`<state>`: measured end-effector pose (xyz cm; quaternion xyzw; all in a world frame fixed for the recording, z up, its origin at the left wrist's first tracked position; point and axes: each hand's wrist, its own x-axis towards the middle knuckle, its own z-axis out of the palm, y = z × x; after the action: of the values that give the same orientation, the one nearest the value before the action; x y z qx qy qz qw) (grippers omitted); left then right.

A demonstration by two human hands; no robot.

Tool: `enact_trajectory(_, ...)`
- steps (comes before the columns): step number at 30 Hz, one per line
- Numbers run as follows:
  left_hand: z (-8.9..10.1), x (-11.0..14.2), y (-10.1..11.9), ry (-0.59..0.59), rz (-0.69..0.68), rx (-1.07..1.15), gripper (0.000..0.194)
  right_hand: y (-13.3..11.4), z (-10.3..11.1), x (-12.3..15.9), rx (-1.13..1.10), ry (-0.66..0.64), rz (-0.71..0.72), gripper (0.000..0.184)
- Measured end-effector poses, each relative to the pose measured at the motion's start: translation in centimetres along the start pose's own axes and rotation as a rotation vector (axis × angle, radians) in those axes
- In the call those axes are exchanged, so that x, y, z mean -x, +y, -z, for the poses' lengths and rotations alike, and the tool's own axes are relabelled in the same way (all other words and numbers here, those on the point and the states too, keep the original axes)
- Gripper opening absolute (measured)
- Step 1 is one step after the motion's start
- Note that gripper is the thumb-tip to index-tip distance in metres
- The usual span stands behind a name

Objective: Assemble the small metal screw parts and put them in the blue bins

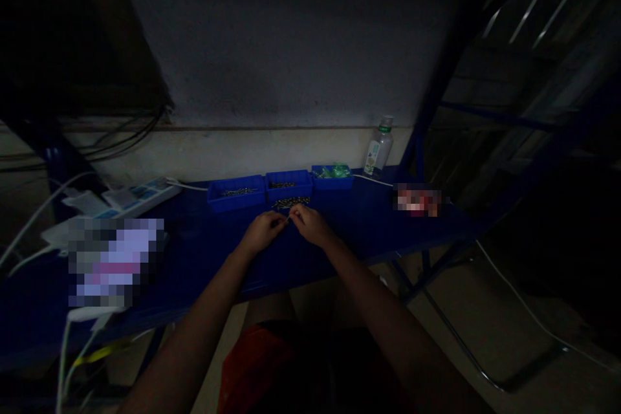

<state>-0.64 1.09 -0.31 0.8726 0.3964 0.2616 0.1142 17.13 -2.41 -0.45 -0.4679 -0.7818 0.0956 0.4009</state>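
My left hand [264, 231] and my right hand [309, 223] meet over the blue table [213, 252], fingertips pinched close together. Between them shows a small, thin, pale piece [288, 218], too small and dark to name. Just beyond my fingers lies a loose pile of small metal parts [294, 202]. Behind the pile stands a blue bin [290, 193] with similar small parts in it. To its left, another blue bin [236, 202] holds thin metal pins or screws. A third blue bin [332, 182], on the right, contains green-tinted clear plastic.
A clear bottle [378, 149] stands at the back right by the wall. A blurred-out reddish item [417, 199] lies at the right end. On the left are a white power strip [140, 197] with cables and a blurred-out device [116, 263]. Blue frame posts rise at both sides.
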Motion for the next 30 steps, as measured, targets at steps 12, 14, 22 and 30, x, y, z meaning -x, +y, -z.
enact_trajectory(12, 1.1, 0.1, 2.4, 0.129, -0.066, 0.208, 0.029, 0.5, -0.5, 0.2, 0.167, -0.111, -0.015, 0.009)
enact_trajectory(14, 1.1, 0.1, 2.7, 0.117, -0.092, 0.223, 0.029, 0.4, -0.4, 0.3, 0.192, -0.124, -0.006, 0.009)
enact_trajectory(22, 1.7, 0.3, 2.9, 0.207, 0.010, 0.177, 0.032, -0.3, 0.4, 0.1, 0.079, -0.069, -0.057, 0.012)
enact_trajectory(30, 1.2, 0.1, 1.3, -0.045, 0.035, 0.167, 0.032, -0.8, 1.0, 0.0, -0.031, -0.010, -0.039, 0.014)
